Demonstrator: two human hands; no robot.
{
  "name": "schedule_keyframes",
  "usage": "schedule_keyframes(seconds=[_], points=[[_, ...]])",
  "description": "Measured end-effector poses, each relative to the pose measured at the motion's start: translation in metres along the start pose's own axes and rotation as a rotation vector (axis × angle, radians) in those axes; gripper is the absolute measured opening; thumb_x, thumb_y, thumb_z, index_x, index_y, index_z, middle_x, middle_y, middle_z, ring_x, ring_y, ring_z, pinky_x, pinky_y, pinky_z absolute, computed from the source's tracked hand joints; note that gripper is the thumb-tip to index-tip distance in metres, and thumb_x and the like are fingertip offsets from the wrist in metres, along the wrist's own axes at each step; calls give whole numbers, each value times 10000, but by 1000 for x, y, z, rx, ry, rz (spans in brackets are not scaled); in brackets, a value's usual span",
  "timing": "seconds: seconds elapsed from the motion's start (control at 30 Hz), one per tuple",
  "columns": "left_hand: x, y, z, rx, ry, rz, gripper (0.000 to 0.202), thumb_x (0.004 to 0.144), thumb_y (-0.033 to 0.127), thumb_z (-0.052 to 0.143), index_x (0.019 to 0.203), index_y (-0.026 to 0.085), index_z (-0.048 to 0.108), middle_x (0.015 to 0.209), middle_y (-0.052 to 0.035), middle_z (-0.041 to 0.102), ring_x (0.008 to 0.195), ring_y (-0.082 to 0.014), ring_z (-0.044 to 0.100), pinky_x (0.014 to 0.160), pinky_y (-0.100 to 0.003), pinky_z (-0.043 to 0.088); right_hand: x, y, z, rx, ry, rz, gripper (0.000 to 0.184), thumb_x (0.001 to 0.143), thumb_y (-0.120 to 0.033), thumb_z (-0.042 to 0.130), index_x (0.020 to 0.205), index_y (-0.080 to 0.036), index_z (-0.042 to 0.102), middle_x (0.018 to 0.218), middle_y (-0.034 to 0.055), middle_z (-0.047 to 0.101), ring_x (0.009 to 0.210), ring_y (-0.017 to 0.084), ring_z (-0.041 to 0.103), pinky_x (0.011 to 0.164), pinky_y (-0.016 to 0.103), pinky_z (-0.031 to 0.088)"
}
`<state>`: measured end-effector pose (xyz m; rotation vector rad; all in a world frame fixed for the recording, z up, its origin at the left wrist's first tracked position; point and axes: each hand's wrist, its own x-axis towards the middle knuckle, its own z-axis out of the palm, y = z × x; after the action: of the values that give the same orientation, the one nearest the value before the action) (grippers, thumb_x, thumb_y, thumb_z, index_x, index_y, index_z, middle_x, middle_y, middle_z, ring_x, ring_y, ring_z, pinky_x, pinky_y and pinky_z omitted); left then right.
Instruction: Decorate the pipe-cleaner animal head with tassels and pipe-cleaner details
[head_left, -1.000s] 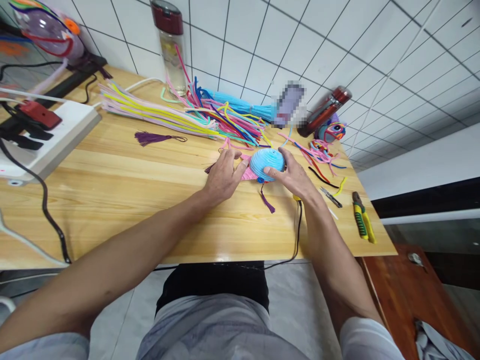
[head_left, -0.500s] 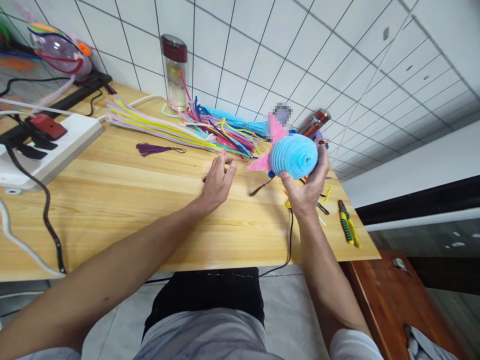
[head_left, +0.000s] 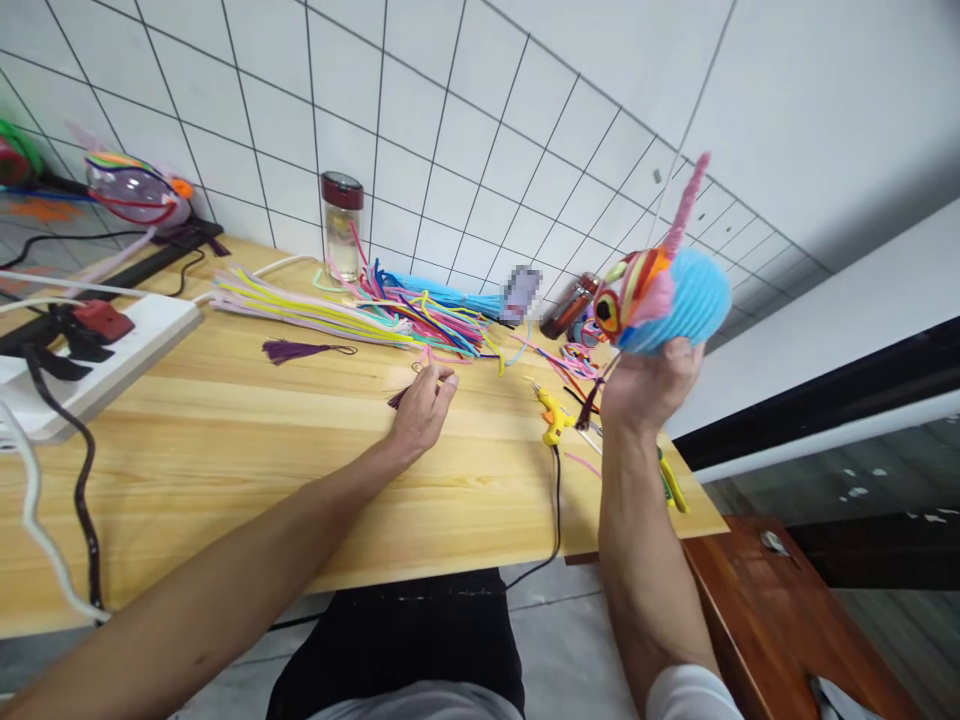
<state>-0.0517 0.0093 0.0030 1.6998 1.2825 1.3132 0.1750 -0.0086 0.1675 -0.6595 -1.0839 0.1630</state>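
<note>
My right hand [head_left: 654, 388] holds up a blue fish figure [head_left: 699, 300] wound from pipe cleaners, gripping it from below. Pink fins and a big yellow-and-black eye show on it, and a dark tassel [head_left: 589, 408] hangs below. My left hand [head_left: 426, 408] rests on the table with curled fingers. A bit of pink pipe cleaner [head_left: 427, 354] shows at its fingertips; whether the fingers pinch it is unclear. Partly behind that hand lies a dark tassel [head_left: 397, 399]. Pipe cleaners [head_left: 307, 318] in several colours are heaped just beyond.
A yellow glue gun [head_left: 555, 418] with a black cord lies between my hands. Green-yellow pliers [head_left: 675, 485] are partly behind my right forearm. Along the wall stand a glass bottle [head_left: 343, 225] and a phone [head_left: 522, 293]. At left are a purple tassel [head_left: 300, 350] and a power strip [head_left: 142, 345].
My right hand has moved right and up with the fish, turning it so its eye and upright pink fin show. The glue gun is now uncovered. My left hand stays near the same spot.
</note>
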Motion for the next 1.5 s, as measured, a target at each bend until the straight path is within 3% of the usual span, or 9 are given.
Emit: schedule_keyframes(seconds=[0.17, 0.33, 0.47, 0.63, 0.9, 1.03, 1.13, 1.27, 1.5], points=[[0, 2, -2, 7, -36, -12, 322, 1037, 486, 411, 1056, 233, 609, 1113, -113, 742, 1045, -289, 684, 1027, -463, 520, -8, -26, 10, 63, -212, 302, 681, 890, -737, 502, 1369, -292, 689, 1382, 121, 709, 1435, 409, 608, 1095, 688, 556], [0, 2, -1, 27, -57, -15, 337, 1031, 510, 396, 1011, 243, 601, 1056, -99, 736, 1029, -292, 684, 1000, -455, 524, -11, -38, 14, -4, -372, 339, 949, 813, -922, 419, 1542, -334, 573, 1463, 128, 673, 1521, 463, 486, 1109, 807, 464], [0, 2, -1, 30, -69, -16, 328, 1027, 500, 407, 1003, 239, 603, 1047, -99, 736, 1016, -293, 690, 985, -458, 530, -9, -38, 12, 41, -473, 333, 1010, 750, -977, 478, 1624, -470, 469, 1485, 42, 690, 1623, 477, 314, 1223, 810, 325], [-1, 4, -1, 24, -74, -8, 311, 1020, 488, 419, 991, 240, 604, 1037, -96, 740, 1022, -292, 693, 989, -460, 532, -8, -35, 9, -47, -648, 358, 1148, 802, -1004, 194, 1738, -340, 235, 1686, 98, 496, 1641, 429, 326, 1277, 800, 260], [-1, 2, 0, 3, -96, 5, 276, 1011, 467, 428, 919, 255, 578, 978, -79, 731, 1002, -290, 684, 944, -438, 535, -8, -30, 0, 52, -628, 393, 1088, 811, -1019, 259, 1659, -350, 382, 1650, 127, 513, 1616, 423, 387, 1333, 746, 206], [-1, 1, 1, 5, -93, 14, 283, 1015, 469, 421, 913, 255, 575, 959, -74, 719, 978, -285, 683, 935, -432, 531, -9, -28, -7, -50, -630, 361, 1209, 731, -1088, 199, 1686, -360, 339, 1657, 137, 517, 1597, 452, 416, 1275, 763, 288], [-1, 2, 0, 3, -83, 17, 287, 1021, 465, 420, 934, 253, 593, 970, -73, 726, 982, -280, 685, 939, -427, 535, -15, -26, -13, -134, -611, 357, 1131, 833, -1003, 107, 1683, -300, 356, 1646, 168, 527, 1553, 436, 492, 1200, 766, 380], [-1, 5, -1, -3, -62, 5, 278, 1022, 455, 437, 958, 247, 609, 975, -74, 736, 979, -278, 689, 957, -440, 537, -33, -15, -21, -258, -499, 316, 919, 917, -859, 291, 1598, -281, 511, 1513, 168, 646, 1436, 418, 607, 1128, 698, 510], [4, 2, -1, -187, -4, -126, 346, 1050, 486, 417, 960, 228, 630, 1000, -71, 760, 831, -217, 698, 857, -395, 557, -92, 5, -40, -559, -338, 190, 866, 848, -619, 703, 1577, -218, 459, 1567, 200, 579, 1431, 400, 596, 1179, 640, 490]])
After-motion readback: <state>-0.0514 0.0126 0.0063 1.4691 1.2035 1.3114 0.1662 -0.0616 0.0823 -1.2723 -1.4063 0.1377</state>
